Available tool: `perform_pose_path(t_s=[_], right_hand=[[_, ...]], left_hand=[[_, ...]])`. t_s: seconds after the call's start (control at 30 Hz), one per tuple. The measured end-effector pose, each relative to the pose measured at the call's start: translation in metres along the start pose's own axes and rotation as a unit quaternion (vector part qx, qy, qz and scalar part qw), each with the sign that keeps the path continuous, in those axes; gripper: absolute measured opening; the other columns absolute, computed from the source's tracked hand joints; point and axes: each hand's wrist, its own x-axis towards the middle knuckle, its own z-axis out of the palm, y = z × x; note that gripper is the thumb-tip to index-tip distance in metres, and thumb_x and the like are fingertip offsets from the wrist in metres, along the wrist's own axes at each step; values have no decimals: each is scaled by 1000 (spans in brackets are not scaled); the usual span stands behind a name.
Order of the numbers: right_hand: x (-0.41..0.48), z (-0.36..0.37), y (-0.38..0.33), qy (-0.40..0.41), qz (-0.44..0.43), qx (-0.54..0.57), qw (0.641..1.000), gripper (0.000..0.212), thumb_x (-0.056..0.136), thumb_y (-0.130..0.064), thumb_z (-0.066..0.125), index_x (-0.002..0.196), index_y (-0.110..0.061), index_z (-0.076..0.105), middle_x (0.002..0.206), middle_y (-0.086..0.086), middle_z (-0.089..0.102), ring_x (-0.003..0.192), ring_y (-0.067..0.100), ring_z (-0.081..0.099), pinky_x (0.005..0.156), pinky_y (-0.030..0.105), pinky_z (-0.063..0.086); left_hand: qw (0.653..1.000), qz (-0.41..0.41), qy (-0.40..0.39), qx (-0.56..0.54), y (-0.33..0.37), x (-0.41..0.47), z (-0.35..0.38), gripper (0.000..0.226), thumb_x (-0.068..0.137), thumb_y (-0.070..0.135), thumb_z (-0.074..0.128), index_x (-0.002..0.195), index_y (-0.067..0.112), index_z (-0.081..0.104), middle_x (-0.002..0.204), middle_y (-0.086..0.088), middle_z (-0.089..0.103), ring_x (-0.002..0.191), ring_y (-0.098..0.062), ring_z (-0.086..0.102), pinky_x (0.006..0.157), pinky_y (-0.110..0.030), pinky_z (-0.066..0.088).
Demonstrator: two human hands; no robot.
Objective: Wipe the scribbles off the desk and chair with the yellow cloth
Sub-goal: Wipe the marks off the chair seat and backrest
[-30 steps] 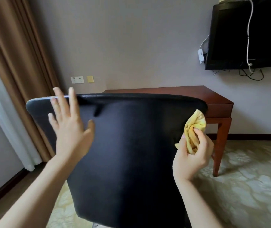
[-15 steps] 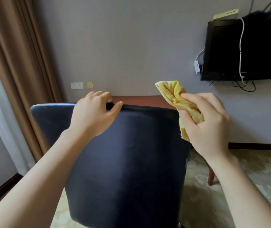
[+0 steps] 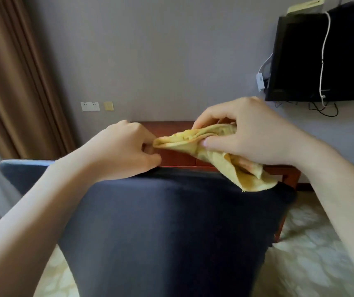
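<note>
Item count, head view.
- Hands: 2, i.e. left hand (image 3: pixel 126 148) + right hand (image 3: pixel 251 133).
- Yellow cloth (image 3: pixel 214 157): 1.
- Chair (image 3: pixel 171 221): 1, dark backrest.
- Worktop (image 3: pixel 167 127): 1, red-brown wood, mostly hidden behind chair.
- TV (image 3: pixel 300 61): 1, wall-mounted.
- White socket plate (image 3: pixel 90 106): 1.
- Small yellow plate (image 3: pixel 108 106): 1, beside it.
- White adapter (image 3: pixel 260 81): 1.
- White cable (image 3: pixel 322 61): 1, across TV front.
- Pale card (image 3: pixel 304 5) atop TV: 1.
- Brown curtain (image 3: pixel 17 82): 1.
- Patterned carpet (image 3: pixel 300 254): 1.

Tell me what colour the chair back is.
Plain dark navy chair back, no pattern visible; the head view shows it best.
</note>
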Motion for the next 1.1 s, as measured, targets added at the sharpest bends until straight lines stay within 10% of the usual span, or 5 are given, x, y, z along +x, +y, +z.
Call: perform_pose_path(t_s=[0.37, 0.7, 0.93, 1.1], right_hand=[[59, 6, 28, -376, 110, 164, 905, 8, 85, -33, 61, 89, -40, 61, 91, -18, 64, 80, 11, 64, 72, 42, 55], [43, 20, 34, -314, 150, 273, 897, 9, 87, -25, 63, 92, -30, 66, 88, -21, 64, 86, -1, 58, 74, 11, 40], [35, 26, 47, -334, 76, 261, 903, 45, 68, -70, 62, 102, -42, 53, 99, -20, 55, 95, 0, 53, 84, 26, 46], [32, 24, 52, -342, 11, 233, 910, 54, 74, -63, 64, 117, -39, 40, 110, -16, 48, 104, 13, 52, 88, 39, 46]], left_hand=[[998, 36, -35, -31, -8, 2, 8, 22, 65, 29, 45, 55, 22, 26, 50, 11, 26, 45, -9, 23, 35, -26, 24], [996, -80, -30, -33, 2, -2, 3, 25, 71, 30, 48, 55, 21, 31, 48, 8, 38, 49, -10, 37, 35, -28, 26], [979, -189, 65, 35, 37, -6, 6, 29, 78, 30, 50, 52, 18, 43, 52, 11, 40, 54, -11, 36, 39, -20, 29], [943, -305, 108, 85, 52, -4, 14, 34, 82, 31, 49, 53, 13, 54, 57, 7, 51, 59, -16, 45, 43, -31, 45]])
